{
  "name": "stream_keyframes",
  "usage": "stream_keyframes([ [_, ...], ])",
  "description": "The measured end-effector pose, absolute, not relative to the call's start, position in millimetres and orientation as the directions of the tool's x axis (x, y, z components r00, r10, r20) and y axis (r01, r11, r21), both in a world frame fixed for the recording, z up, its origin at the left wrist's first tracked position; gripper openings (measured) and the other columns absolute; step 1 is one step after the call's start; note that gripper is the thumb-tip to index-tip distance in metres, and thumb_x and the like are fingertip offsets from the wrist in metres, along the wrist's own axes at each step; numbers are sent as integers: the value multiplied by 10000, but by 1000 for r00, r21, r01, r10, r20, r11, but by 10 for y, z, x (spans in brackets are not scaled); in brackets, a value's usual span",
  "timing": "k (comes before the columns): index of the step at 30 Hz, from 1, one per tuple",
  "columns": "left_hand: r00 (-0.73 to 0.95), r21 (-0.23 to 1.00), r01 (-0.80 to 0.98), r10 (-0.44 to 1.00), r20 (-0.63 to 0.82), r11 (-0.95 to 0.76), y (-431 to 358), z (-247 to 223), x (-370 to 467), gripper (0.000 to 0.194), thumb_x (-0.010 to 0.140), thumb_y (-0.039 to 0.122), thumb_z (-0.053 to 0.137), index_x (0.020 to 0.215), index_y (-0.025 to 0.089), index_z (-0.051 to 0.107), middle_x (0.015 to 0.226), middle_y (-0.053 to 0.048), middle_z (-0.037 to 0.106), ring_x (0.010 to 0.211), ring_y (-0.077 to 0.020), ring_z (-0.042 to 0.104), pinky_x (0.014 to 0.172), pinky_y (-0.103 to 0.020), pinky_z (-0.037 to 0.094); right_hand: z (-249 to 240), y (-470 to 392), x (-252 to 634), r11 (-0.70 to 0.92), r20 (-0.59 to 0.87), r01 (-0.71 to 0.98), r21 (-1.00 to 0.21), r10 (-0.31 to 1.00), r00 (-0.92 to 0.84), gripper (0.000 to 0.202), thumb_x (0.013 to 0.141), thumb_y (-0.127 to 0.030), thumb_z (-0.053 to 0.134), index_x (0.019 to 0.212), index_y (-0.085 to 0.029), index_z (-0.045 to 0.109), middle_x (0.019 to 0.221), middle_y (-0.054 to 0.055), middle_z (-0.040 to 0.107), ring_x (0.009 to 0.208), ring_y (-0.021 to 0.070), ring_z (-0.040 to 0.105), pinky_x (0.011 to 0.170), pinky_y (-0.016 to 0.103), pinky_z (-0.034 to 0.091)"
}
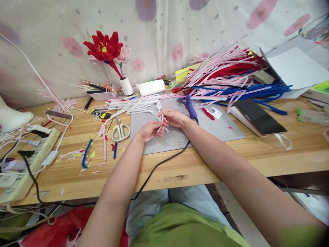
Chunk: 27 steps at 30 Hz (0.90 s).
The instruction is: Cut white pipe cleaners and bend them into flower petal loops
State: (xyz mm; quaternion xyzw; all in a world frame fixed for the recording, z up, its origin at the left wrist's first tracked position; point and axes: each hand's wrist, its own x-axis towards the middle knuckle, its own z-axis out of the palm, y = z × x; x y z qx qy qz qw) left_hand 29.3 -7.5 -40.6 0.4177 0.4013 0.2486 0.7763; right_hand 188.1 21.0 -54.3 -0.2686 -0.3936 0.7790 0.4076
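Note:
Both hands meet above a grey cutting mat [154,145]. Between them is a white pipe-cleaner piece [159,106] with a rounded, looped top and loose ends hanging below. My left hand [150,131] pinches its lower strands. From the other side, my right hand [174,118] closes its fingertips on the same piece, higher up. Fingers partly cover the middle of it. Just behind my right hand lies a purple glue gun [190,107]. Scissors [120,132] with pale handles rest left of my left hand.
White pipe cleaners [136,105] lie behind the hands, beside a large pink, red and blue pile [226,75]. A red fuzzy flower [104,48] stands at the back. A phone [259,116] is on the right, a power strip [33,164] on the left. A black cord [164,161] crosses the front.

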Motion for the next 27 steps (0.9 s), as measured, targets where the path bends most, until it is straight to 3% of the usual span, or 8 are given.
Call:
stream_keyframes([
  [11,555,900,-24,754,-351,436,-115,-410,332,180,751,268,654,791,93,640,604,-8,626,493,-57,561,507,-179,473,-530,205,1878,-321,-89,-426,-846,872,-481,121,706,-190,685,658,-114,604,480,-40,490,431,41,408,405,154,334],
  [19,450,930,-57,841,-302,364,-125,-458,447,163,751,206,648,857,84,634,684,-34,654,602,-102,630,610,-233,516,-538,275,1863,-156,-43,-432,-889,965,-260,103,635,-168,698,616,-120,608,501,-38,504,430,31,360,385,166,264],
  [24,415,924,-171,876,-247,342,-118,-472,466,178,827,233,558,902,86,626,687,-43,659,623,-108,635,673,-273,534,-547,298,1862,-107,-15,-398,-911,974,-227,145,640,-246,706,639,-125,625,487,-40,483,438,42,368,415,180,307],
  [27,392,922,-175,884,-256,344,-106,-461,432,122,796,188,597,845,83,632,637,-20,640,565,-87,611,668,-268,533,-572,290,1842,-124,-17,-377,-918,961,-275,195,649,-303,710,697,-128,640,492,-46,471,452,48,393,427,182,321],
])
